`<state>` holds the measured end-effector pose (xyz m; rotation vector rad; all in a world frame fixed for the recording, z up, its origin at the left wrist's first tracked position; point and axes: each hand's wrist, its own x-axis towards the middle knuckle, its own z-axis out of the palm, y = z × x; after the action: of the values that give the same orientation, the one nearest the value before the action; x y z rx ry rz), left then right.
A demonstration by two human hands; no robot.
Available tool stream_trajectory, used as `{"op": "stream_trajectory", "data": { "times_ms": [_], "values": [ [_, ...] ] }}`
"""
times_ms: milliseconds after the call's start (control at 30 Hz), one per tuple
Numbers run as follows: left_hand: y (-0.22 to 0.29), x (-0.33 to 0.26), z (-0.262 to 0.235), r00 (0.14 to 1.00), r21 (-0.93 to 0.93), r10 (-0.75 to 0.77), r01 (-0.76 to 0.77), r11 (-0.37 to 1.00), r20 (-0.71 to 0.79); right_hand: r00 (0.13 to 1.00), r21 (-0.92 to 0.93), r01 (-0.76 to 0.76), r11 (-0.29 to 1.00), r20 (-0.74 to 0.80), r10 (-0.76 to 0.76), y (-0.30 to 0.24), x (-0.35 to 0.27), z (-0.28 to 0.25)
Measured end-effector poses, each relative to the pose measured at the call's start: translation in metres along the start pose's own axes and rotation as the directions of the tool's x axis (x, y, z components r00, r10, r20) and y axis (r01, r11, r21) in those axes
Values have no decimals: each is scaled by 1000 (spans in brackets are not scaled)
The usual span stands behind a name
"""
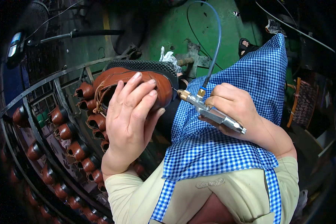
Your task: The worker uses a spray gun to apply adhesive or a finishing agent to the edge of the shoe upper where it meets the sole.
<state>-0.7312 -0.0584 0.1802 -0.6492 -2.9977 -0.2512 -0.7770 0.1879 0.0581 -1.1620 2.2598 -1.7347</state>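
Note:
A brown leather shoe [162, 87] with laces and a dark textured sole [145, 65] is in front of me, its toe toward the right. My left hand [128, 108] grips it, fingers over the upper and thumb on the near side; whether anything supports it underneath is hidden. In my right hand [231, 104] is a silver spray gun [214, 112] with a brass-coloured tip. That tip points left at the toe edge, a small gap away. A clear blue hose [217, 44] runs up from the gun's fitting.
On the left stands a dark metal rack [35, 119] holding several brown shoes [76, 149]. A blue checked apron [227, 149] covers my lap. White crumpled cloth [169, 56] sits beyond the shoe, above the green floor [168, 30]. A woven-backed chair [304, 99] is at the right.

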Motion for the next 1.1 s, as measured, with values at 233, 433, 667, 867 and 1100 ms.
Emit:
{"op": "stream_trajectory", "data": {
  "times_ms": [233,433,667,867,1100],
  "values": [
    [-13,36,7,995,63,-19,25,998,-93,996,-39,9,999,-87,-13,7,20,-5],
    [-30,67,7,991,239,-73,99,966,-114,975,-101,38,994,-213,-59,22,49,6],
    [-64,91,6,982,436,-169,189,880,-84,973,-157,33,987,-223,-68,43,83,22],
    [-99,96,-3,967,444,-253,240,864,-30,972,-139,41,989,-224,-72,46,106,40],
    [-117,92,-12,878,318,-479,451,834,12,974,-120,52,991,-212,-77,42,103,59]
  ]
}}
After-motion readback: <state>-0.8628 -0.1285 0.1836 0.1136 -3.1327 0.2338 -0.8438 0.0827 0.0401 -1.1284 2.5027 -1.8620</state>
